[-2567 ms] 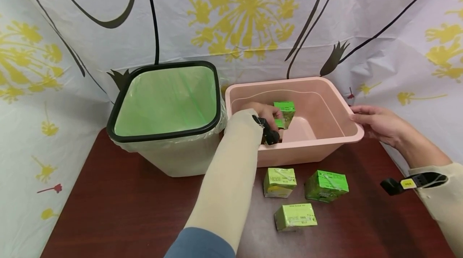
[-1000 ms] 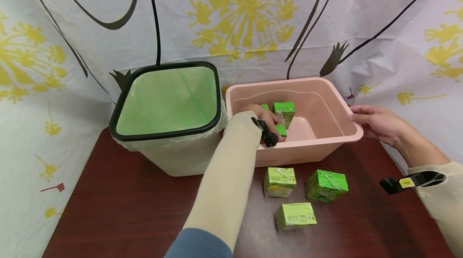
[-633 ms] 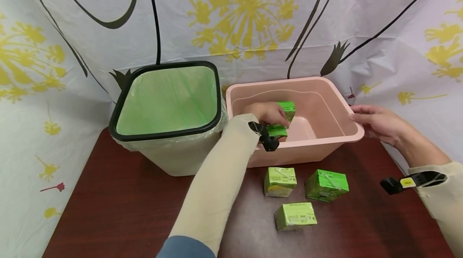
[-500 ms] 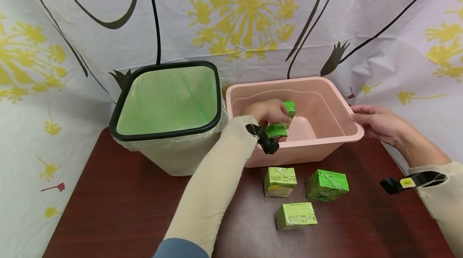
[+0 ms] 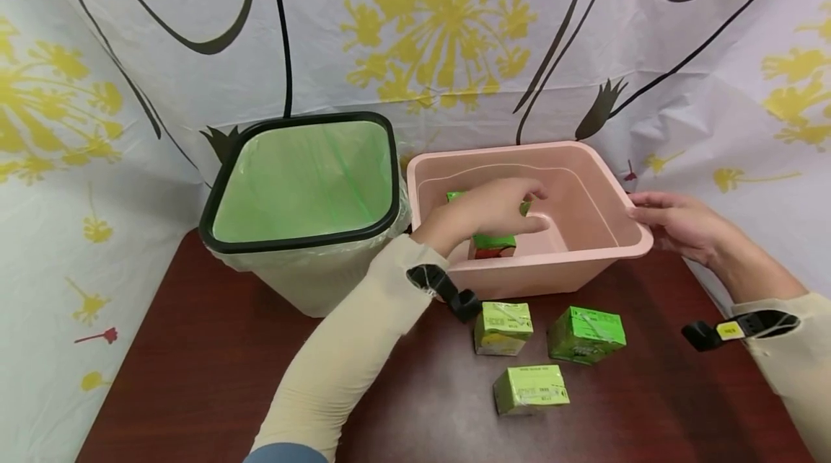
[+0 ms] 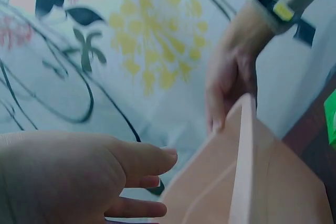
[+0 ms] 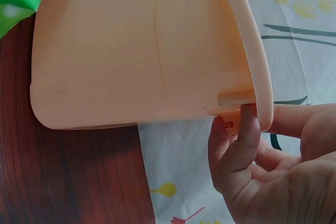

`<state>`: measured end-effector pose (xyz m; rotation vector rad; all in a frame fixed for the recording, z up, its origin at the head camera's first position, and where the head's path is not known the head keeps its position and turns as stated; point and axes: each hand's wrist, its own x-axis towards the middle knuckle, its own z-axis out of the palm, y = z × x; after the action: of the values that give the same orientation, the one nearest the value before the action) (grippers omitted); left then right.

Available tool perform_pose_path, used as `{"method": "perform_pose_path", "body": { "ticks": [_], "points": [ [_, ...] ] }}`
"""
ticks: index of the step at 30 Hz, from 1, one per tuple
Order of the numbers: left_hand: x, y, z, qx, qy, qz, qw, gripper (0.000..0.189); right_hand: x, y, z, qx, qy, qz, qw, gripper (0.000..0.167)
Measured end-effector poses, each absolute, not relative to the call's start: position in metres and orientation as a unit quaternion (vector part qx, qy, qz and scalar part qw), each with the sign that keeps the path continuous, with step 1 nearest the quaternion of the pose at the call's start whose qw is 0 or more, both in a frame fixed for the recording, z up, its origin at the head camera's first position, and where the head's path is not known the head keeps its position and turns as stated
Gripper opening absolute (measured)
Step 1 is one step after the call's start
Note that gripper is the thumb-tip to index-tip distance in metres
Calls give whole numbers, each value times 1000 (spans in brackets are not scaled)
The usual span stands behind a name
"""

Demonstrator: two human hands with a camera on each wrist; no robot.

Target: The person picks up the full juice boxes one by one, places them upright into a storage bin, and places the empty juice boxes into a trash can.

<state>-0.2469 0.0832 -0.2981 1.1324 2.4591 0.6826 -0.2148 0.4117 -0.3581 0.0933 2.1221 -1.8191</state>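
My left hand (image 5: 496, 209) hovers over the pink bin (image 5: 539, 261), thumb and fingers spread apart, with nothing held between them. Below it, a green and red drink carton (image 5: 495, 247) stands inside the bin near the front wall. Two more green tops, one left carton (image 5: 453, 196) and one right carton (image 5: 525, 208), peek out from behind the hand, mostly hidden. At the bin's right end, my right hand (image 5: 682, 225) grips the rim; the right wrist view shows its fingers (image 7: 247, 140) curled at the corner.
In front of the bin stand a yellow-green carton (image 5: 502, 328), a bright green carton (image 5: 586, 334) and another yellow-green carton (image 5: 530, 389) on the dark red table (image 5: 214, 362). A lined trash can (image 5: 305, 238) with a black rim stands left of the bin. Patterned cloth (image 5: 454, 23) hangs behind.
My left hand has let go of the carton low in the bin, lifted, moved right and spread its fingers. The front carton now shows more. My right hand keeps its grip.
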Motion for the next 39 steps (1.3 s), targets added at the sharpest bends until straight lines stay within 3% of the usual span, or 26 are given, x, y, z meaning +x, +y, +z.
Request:
{"method": "perform_pose_path", "body": {
  "ticks": [9,18,34,39],
  "points": [
    [-208,68,-289,471,853,203,95,49,-213,412,-360,40,742,-647,171,35],
    [-177,37,-288,505,838,197,73,45,-214,410,-358,37,742,-647,171,35],
    [-133,-58,-257,526,800,290,2,46,-214,410,-357,39,747,-641,172,35],
    [-129,-93,-245,522,776,353,4,49,-214,410,-358,37,741,-647,173,34]
  ]
}}
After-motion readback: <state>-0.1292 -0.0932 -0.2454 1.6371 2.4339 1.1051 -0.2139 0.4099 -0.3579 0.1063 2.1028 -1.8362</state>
